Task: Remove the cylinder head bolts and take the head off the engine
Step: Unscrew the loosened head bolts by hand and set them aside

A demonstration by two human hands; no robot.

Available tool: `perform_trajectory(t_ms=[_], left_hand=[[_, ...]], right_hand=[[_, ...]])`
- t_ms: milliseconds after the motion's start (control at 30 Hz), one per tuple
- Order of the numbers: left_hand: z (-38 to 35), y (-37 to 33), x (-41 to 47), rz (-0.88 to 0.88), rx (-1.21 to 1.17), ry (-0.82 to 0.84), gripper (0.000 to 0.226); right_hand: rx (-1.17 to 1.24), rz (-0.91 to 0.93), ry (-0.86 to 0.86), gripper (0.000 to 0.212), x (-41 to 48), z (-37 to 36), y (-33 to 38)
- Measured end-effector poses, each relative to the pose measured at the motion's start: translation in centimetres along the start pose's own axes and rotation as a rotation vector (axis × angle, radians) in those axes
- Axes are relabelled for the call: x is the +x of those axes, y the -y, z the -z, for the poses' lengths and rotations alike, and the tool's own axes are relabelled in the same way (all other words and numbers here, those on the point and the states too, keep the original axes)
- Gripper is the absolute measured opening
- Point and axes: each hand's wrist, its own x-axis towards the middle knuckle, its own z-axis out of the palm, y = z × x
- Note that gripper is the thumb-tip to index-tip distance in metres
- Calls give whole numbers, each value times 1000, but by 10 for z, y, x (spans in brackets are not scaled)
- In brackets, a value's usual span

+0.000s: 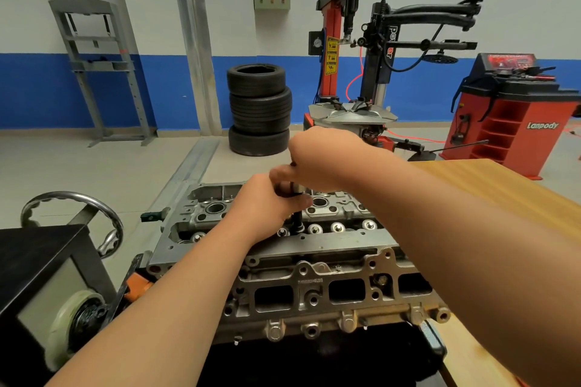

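Atop the head point(330, 240): the tool point(297, 219) stands upright, and its foot is down in the top face, near the middle.
Left hand point(267, 209): my fingers are wrapped round the tool's shaft, low down, just above the head.
Right hand point(323, 157): clenched round the tool's top end, just above my left hand.
Foot of the tool: what it sits on is hidden, so I can't tell.
Head: right in front of me on the engine, port side facing me, top face open.
Handwheel point(72, 198): left of the head, near it.
Tyres point(259, 110): stacked beyond the head, well apart from it.
Tyre changer point(355, 72): beyond the head and a little right.
Balancer point(518, 122): far right beyond the head.
Bench point(515, 195): wooden top, just right of the head, under my right forearm.
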Motion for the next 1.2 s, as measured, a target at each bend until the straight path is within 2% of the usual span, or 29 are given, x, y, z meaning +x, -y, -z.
perform_trajectory(t_ms=[67,167,233,300,333,433,500,567,633,700,767,900,1000,1133,1200], left_hand=[[-1,0,-1,7,-34,-10,16],[2,4,-7,17,-51,62,12],[4,6,-7,7,-72,110,9],[5,4,-5,-2,-48,68,5],[4,2,-4,-7,-18,35,7],[-2,-3,-1,27,7,-16,23],[-2,-1,-1,47,-69,12,18],[1,2,-3,30,-153,85,7],[4,5,-5,20,-171,142,9],[4,5,-5,11,-116,125,9],[1,2,-3,3,-20,51,10],[-5,-5,-2,43,4,-57,30],[-3,-3,-4,55,7,-38,32],[1,3,-8,14,-66,69,13],[1,5,-9,-5,-62,73,11]], right_hand=[[-38,27,6,37,2,-2,3],[87,170,91,12,-2,7,-3],[202,199,123,21,-6,12,-7],[288,172,114,16,-7,11,-6],[266,138,105,15,-6,9,-3],[-16,-15,44,47,1,2,1],[-41,-11,25,45,3,3,3],[-15,79,76,28,1,6,2],[29,175,136,14,-4,12,0],[112,202,149,23,-6,14,-2],[176,143,99,20,-5,11,0],[-38,-21,50,44,5,3,5],[-15,45,65,34,5,5,6],[34,163,120,17,-6,11,1],[89,191,166,11,-9,15,-3]])
